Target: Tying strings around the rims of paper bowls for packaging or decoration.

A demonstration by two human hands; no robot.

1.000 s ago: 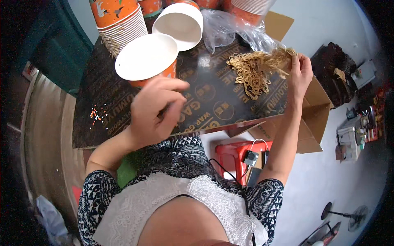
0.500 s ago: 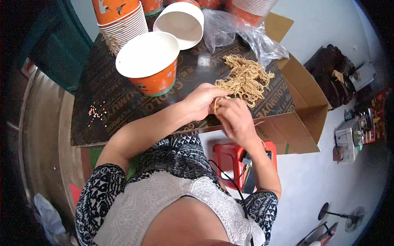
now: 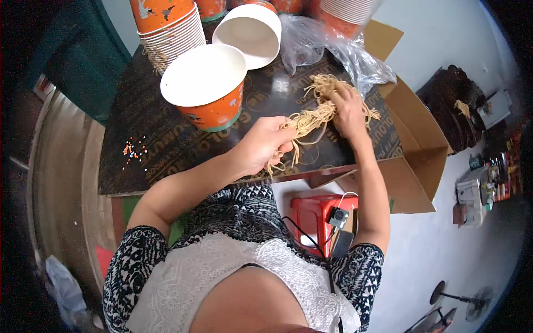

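Observation:
A bundle of tan string stretches between my two hands over the near right part of the dark table. My left hand is closed around its near end, with loose strands hanging below the fingers. Over the far part of the bundle, my right hand has its fingers curled into the strands. Just left of the string stands an orange paper bucket with a white inside, upright.
Behind it, another paper bucket lies tipped beside a nested bucket stack. A clear plastic bag rests at the back. Small coloured beads are scattered left. A cardboard box adjoins the right edge; a red stool stands below.
My right hand has moved away from my left, far and to the right, onto the string heap. The string is now drawn out between both hands; my left hand has shifted slightly nearer me.

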